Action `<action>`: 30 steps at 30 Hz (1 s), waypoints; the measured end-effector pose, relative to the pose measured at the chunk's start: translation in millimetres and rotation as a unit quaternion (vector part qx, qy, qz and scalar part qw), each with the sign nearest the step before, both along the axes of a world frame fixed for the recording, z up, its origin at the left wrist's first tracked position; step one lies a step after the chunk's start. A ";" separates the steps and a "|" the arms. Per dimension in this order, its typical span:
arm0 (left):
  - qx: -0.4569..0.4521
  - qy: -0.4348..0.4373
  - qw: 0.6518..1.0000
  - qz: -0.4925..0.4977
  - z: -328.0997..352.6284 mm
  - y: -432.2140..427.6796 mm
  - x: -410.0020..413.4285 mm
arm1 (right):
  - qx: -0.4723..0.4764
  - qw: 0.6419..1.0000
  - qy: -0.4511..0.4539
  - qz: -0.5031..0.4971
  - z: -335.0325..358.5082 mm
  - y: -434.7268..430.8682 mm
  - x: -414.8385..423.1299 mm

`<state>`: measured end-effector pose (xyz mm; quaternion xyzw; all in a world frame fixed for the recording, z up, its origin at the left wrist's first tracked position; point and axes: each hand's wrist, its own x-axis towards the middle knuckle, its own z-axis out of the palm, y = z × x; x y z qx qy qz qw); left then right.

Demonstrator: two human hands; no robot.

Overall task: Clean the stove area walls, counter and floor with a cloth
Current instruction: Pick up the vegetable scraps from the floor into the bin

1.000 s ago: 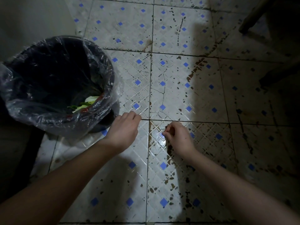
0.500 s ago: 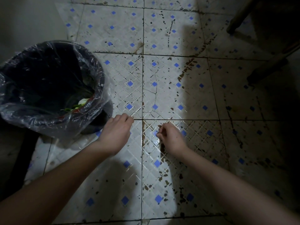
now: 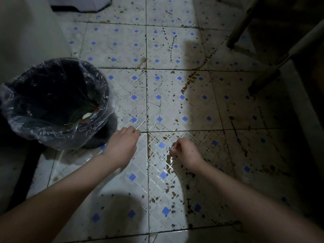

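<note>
Floor (image 3: 175, 102): white tiles with blue diamonds, spattered with brown grime, wet sheen by the hands.
Left hand (image 3: 122, 146): fingers curled together, low over the tiles beside the bin (image 3: 57, 102).
Right hand (image 3: 185, 151): fingertips pinched together at the stained tile; contents indiscernible.
Cloth: none visible.

Floor (image 3: 175, 106): square whitish tiles with a raised diagonal lattice and small blue diamond insets, dark grout lines between. Surface heavily soiled, with brown-black flecks and streaks scattered across most tiles, densest toward the right side and in a curved band of brown patches running through the middle. Hairline cracks cross the central tile. Near tile looks wet, glossy with reflections. No cloth visible anywhere in view.
</note>
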<state>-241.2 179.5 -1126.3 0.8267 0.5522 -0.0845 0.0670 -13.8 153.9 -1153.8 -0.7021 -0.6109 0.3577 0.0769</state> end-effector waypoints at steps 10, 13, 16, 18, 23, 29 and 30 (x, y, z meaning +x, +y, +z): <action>0.023 0.004 0.999 -0.030 30.8 -6.4 3.5 | 0.048 0.999 -0.026 -0.007 36.9 -1.6 9.5; 0.037 0.002 0.999 -0.032 42.3 -8.0 4.5 | 0.061 0.998 -0.023 0.001 51.9 3.4 8.3; 0.056 0.001 0.998 -0.035 55.5 -11.2 2.5 | 0.076 0.997 -0.025 0.004 68.4 10.5 4.5; 0.068 -0.004 0.997 -0.034 65.0 -12.9 -0.8 | 0.094 0.995 -0.037 0.009 80.1 15.3 -0.6; 0.095 -0.023 0.995 -0.019 87.4 -16.7 -14.3 | 0.137 0.989 -0.042 0.029 106.0 21.1 -18.4; 0.132 -0.009 0.991 -0.007 111.0 -20.8 -34.4 | 0.173 0.984 -0.025 0.044 130.8 30.3 -44.9; 0.138 -0.004 0.990 -0.006 114.9 -21.7 -37.8 | 0.179 0.983 -0.022 0.043 134.8 32.9 -49.5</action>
